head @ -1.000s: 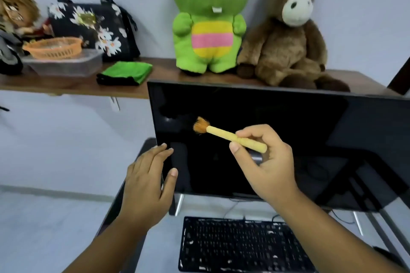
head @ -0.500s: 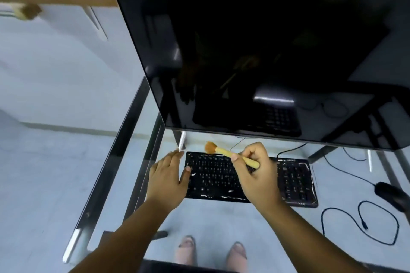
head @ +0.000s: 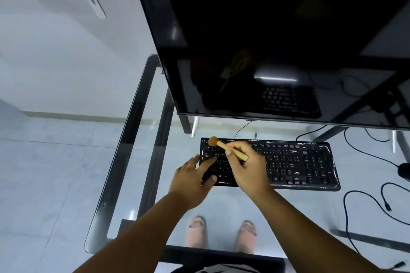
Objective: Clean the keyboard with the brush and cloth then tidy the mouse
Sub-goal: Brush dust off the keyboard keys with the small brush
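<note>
Right hand (head: 248,168) of mine was curled round the pale wooden handle of the brush (head: 228,148), pinching it between thumb and fingers, with the orange bristle tuft pointing up and to the left and sitting over the far left corner of the keyboard (head: 295,162). I could not tell whether the bristles actually touched the keys. My left hand (head: 192,180) lay flat with straight fingers on the near left end of the same keyboard, grasping nothing, its thumb resting across the lower keys. That black keyboard lay lengthwise on the glass bench (head: 124,162), showing white scuffs along its edges. Directly behind it stood the dark monitor (head: 266,40), switched off, its glossy screen mirroring the keyboard. At the far right edge I saw only a sliver of the black mouse (head: 405,170), well apart from the keyboard, and its cable (head: 363,201) looped in loose curls on that side. Through the glass I saw my two feet (head: 221,235) in pale slippers on the light floor.
</note>
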Demonstrator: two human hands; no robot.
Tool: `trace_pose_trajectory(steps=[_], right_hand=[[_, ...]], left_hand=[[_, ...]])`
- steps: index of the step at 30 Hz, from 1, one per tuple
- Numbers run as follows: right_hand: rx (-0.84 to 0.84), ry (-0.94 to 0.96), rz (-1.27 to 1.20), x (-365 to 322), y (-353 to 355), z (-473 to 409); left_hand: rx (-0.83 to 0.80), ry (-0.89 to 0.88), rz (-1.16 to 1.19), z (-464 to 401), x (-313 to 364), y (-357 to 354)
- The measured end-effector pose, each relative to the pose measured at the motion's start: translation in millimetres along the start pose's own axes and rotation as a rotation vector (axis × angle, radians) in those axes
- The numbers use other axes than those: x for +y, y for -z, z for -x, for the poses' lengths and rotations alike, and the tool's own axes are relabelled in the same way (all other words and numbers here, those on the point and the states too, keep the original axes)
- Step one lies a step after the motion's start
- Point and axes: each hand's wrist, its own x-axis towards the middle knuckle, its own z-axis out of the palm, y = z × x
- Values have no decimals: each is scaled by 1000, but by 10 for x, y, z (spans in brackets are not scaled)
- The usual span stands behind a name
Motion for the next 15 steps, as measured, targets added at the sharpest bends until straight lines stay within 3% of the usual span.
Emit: trace_pose_trajectory(steps=[3,6,8,12,15], right_hand=[[-46,49,134,71,-49,21],[81,39,273,122,-67,58],[123,74,240,69,-88,80],[-27,122,275,-8,-112,119],[114,67,406,70,-35,144]], left_hand=[[12,-43,-99,24,-44,-33],[7,-51,-130,41,-70,-55],[7,-53,-133,42,-67,-66],[19,-72,-139,58,-77,-87],[15,-77,-139,62,-96,-83]])
